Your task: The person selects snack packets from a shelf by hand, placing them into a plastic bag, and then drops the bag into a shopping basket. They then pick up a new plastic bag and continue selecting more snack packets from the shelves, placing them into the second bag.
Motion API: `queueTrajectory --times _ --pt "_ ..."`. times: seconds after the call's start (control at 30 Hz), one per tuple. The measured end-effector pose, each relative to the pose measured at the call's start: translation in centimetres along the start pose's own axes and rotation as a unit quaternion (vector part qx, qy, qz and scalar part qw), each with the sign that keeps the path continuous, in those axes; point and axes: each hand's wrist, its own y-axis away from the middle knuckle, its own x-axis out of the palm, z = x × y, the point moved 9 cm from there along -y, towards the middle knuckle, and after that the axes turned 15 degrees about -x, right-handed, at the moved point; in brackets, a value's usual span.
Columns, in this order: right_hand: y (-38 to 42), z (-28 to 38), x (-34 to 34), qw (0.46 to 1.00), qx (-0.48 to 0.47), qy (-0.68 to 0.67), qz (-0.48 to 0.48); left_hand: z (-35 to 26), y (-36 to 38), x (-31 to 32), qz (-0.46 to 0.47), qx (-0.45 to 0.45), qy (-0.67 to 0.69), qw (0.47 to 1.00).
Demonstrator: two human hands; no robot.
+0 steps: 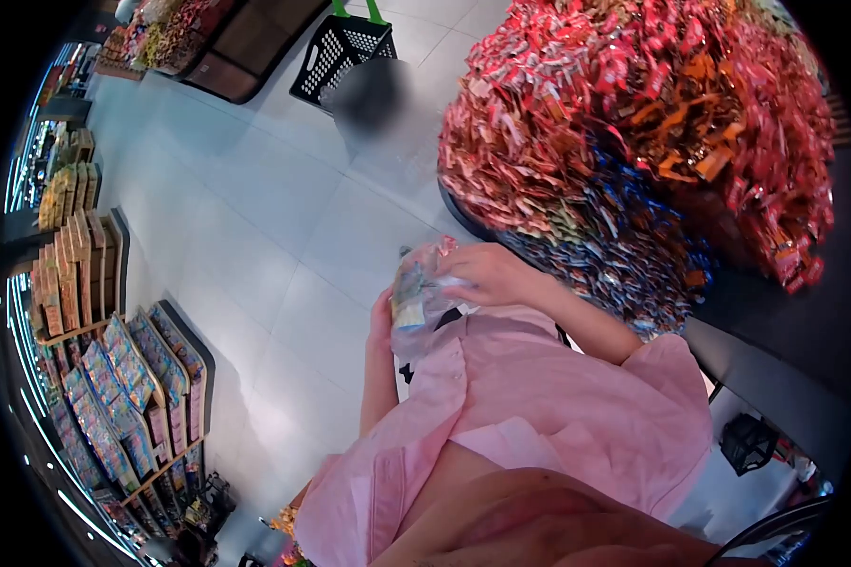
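Observation:
In front of the pink shirt, a clear plastic bag (412,307) hangs between my two hands, with small wrapped pieces showing through it. My left hand (381,319) is closed around the bag's left side, its fingers mostly hidden behind the plastic. At the bag's upper right, my right hand (487,272) has its fingers curled onto the plastic. A bit of red wrapper (447,245) shows by those fingertips. Close to my right arm rises a big heap of wrapped sweets (577,113), red and orange above, blue and silver lower down.
A black shopping basket (350,52) with green handles stands on the tiled floor (284,217), partly behind a dark blurred spot. Shelves of colourful packages (128,387) line the left side. Another display (255,47) stands at the top left. A black basket (749,442) is at lower right.

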Motion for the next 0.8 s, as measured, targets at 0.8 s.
queueTrajectory --times 0.8 --pt "-39.4 -31.9 -3.6 0.983 0.097 0.104 -0.119 -56.1 -11.6 2.4 0.394 -0.142 -0.007 0.908"
